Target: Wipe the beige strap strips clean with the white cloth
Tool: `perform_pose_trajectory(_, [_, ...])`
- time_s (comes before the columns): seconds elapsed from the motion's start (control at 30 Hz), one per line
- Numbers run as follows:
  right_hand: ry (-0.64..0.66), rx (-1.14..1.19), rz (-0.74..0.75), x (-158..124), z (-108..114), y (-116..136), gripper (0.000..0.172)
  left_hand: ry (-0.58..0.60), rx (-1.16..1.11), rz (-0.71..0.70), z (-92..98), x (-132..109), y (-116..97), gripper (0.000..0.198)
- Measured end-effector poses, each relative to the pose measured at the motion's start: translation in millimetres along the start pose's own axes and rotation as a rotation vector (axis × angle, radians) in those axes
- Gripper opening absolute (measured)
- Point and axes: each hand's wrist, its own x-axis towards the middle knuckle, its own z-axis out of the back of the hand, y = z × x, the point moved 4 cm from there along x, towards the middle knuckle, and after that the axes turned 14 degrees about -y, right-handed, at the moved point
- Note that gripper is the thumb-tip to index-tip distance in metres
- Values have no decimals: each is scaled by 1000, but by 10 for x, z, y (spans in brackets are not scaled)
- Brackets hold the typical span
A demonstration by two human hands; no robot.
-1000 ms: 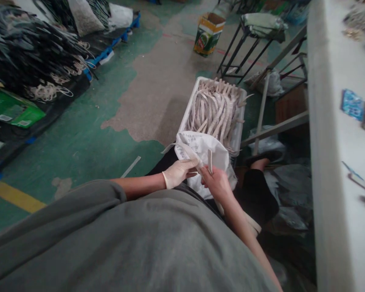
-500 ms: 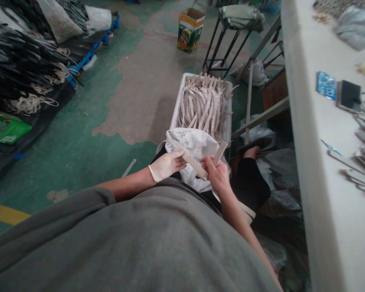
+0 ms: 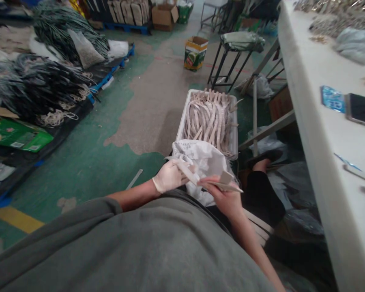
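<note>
My left hand (image 3: 168, 181), in a pale glove, is closed on one end of a beige strap (image 3: 189, 172) over my lap. My bare right hand (image 3: 223, 195) is closed on the strap's other part, which lies flat and points right. Both hands sit just above a white woven sack (image 3: 200, 158) resting on my knees. Beyond the sack stands a white plastic crate (image 3: 182, 121) heaped with more beige straps (image 3: 211, 119).
A long white table (image 3: 316, 134) runs along the right, with a phone (image 3: 360, 108), a blue packet (image 3: 332, 99) and metal parts on it. Black cord bundles (image 3: 45, 87) pile on pallets at left. A stool (image 3: 234, 52) and a cardboard box (image 3: 195, 52) stand beyond the crate.
My right hand has turned its part of the strap from upright to flat, pointing right. The left hand keeps its grip. The view has tilted up a little.
</note>
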Motion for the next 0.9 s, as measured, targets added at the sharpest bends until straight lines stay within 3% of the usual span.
perform_pose_trajectory(0.13, [-63, 39, -127, -172, 370, 28, 17, -323, -309, -332, 207, 46, -818, 40])
perform_pose_trajectory(0.2, [-78, 43, -227, -279, 467, -67, 22, -369, -392, -501, 187, -9, -1139, 36])
perform_pose_trajectory(0.27, [-78, 91, -365, -348, 458, -198, 31, -325, -355, -628, 60, -73, -1272, 29])
perform_pose_trajectory(0.33, [-93, 153, -477, -336, 377, -287, 41, -233, -180, -671, -128, -96, -1181, 23])
perform_pose_trajectory(0.43, [-197, 218, -529, -142, 262, -282, 49, -57, 180, -599, -365, -51, -736, 26])
perform_pose_trajectory(0.6, [-353, 278, -451, 294, 274, -166, 54, 153, 610, -440, -443, 41, -37, 47])
perform_pose_trajectory(0.8, [-324, 362, -404, 462, 327, -193, 52, 305, 1013, -304, -497, 29, 219, 54])
perform_pose_trajectory(0.9, [-275, 366, -385, 463, 319, -170, 51, 330, 1136, -356, -602, -7, 233, 50])
